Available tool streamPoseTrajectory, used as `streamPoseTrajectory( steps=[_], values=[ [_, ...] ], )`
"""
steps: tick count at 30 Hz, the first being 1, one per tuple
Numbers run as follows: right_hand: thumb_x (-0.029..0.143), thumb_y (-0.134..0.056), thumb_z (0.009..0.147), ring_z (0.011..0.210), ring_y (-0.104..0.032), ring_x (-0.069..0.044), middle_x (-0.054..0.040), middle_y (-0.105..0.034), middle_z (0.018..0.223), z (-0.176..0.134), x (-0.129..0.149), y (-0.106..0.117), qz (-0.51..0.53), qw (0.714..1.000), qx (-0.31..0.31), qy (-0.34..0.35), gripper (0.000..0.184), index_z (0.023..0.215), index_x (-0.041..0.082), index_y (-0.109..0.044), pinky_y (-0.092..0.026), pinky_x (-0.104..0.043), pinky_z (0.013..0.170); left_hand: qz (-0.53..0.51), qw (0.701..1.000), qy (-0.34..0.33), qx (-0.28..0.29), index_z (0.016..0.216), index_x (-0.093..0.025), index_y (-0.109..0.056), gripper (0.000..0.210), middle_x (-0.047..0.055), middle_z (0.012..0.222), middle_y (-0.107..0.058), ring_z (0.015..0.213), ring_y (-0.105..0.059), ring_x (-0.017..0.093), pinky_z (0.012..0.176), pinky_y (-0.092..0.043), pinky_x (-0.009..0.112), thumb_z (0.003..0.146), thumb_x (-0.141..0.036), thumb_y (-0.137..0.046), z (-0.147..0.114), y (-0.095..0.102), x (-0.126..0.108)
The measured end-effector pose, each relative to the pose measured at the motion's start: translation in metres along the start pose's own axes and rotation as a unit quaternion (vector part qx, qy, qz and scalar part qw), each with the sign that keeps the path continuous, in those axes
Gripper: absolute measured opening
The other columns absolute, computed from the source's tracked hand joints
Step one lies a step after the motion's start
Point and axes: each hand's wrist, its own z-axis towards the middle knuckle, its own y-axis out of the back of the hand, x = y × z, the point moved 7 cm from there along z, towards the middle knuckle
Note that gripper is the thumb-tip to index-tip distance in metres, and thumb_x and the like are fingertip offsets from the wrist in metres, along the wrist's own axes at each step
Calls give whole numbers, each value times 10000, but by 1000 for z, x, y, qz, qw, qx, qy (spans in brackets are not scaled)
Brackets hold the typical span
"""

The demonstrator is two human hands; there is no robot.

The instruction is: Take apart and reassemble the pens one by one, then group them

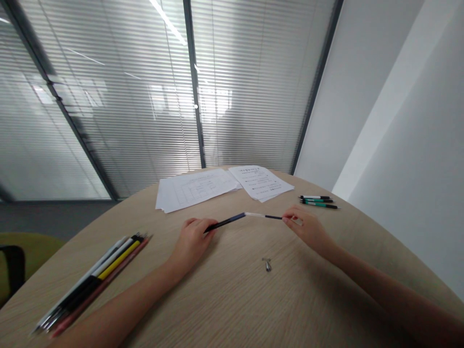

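Note:
My left hand (192, 243) is closed around the rear of a dark pen barrel (231, 220), which points up and to the right. From the barrel's far end a thin pen refill (274, 217), part clear and part black, stretches across to my right hand (306, 228). The thumb and fingers of that hand pinch the refill's other end. Whether the refill sits inside the barrel or only meets its end, I cannot tell. Nearer to me on the table lie a small metal pen tip (268, 266) and a thin little piece beside it, perhaps a spring.
Several pens and pencils (97, 275) lie in a bundle at the left. A few green, white and black pens (319, 202) rest at the right. Printed sheets (199, 189) cover the far side of the round wooden table (224, 299). A green chair (34, 256) stands at the left edge.

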Motion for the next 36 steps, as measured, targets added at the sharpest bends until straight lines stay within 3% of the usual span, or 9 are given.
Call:
streamPoseTrajectory(
  steps=[7,13,19,23,31,36],
  values=[
    [212,-433,779,679,-534,-159,-31,-571,715,0,-2,0,-16,1000,-1,14,128,699,194,-531,-443,-295,640,14,1000,-16,4,869,-163,-556,164,58,787,-679,715,-616,184,724,-406,385,781,-195,-422,-1,1,-4],
    [195,-416,815,749,-522,-176,-59,-577,745,-3,8,0,-82,990,-9,117,159,723,182,-544,-432,-303,689,18,1000,-9,7,876,-163,-559,163,56,799,-678,724,-615,186,733,-398,383,786,-204,-429,-1,-1,-2],
    [176,-405,837,750,-512,-197,-77,-602,782,-9,21,1,-268,941,-10,204,199,758,171,-588,-390,-338,717,37,998,-44,7,881,-167,-561,168,51,811,-675,729,-611,186,755,-382,389,802,-199,-415,-2,-3,-7],
    [148,-381,843,769,-508,-197,-79,-608,820,-10,25,8,-329,918,-15,220,221,803,176,-597,-363,-338,731,68,995,-75,6,883,-180,-559,168,42,800,-670,736,-599,188,765,-368,389,805,-174,-410,-4,-2,-15],
    [149,-351,855,784,-500,-203,-88,-608,844,-5,26,15,-325,918,-11,227,245,821,171,-593,-352,-341,731,69,992,-102,2,879,-176,-559,148,32,803,-668,742,-597,183,773,-361,380,799,-158,-435,-5,-1,-21],
    [208,-364,859,774,-518,-199,-73,-605,801,1,22,20,-270,940,-13,210,243,766,186,-588,-385,-336,720,39,993,-109,1,907,-178,-548,172,33,801,-672,725,-605,160,794,-358,375,823,-179,-398,-6,-1,-20]
  ],
)
